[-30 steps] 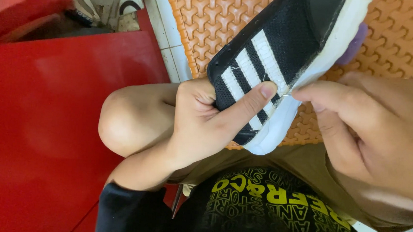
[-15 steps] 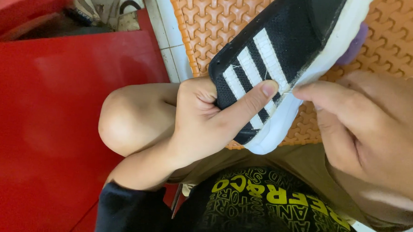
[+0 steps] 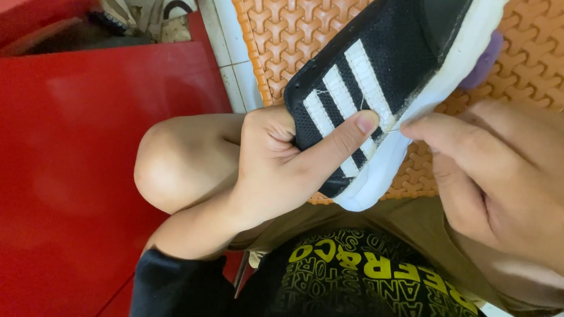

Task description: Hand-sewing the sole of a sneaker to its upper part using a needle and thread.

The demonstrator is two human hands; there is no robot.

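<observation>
Orange patterned matting (image 3: 282,23) and a red plastic surface (image 3: 56,166) lie under one black shoe (image 3: 389,74) held by two bare hands.

One shoe only, with three white stripes on its black mesh side and a thick white sole (image 3: 419,114), somewhat grubby; it is held tilted over the person's bare knee (image 3: 172,165) and lap. Its lower end sits in the left hand (image 3: 281,171), fingers curled round that end and the forefinger laid straight across the stripes. At the sole's edge the right hand (image 3: 493,182) has thumb and forefinger pressed together, pinching what looks like a thin pale thread; I cannot tell more. Beyond the sole one small purple thing (image 3: 483,60) shows.
</observation>
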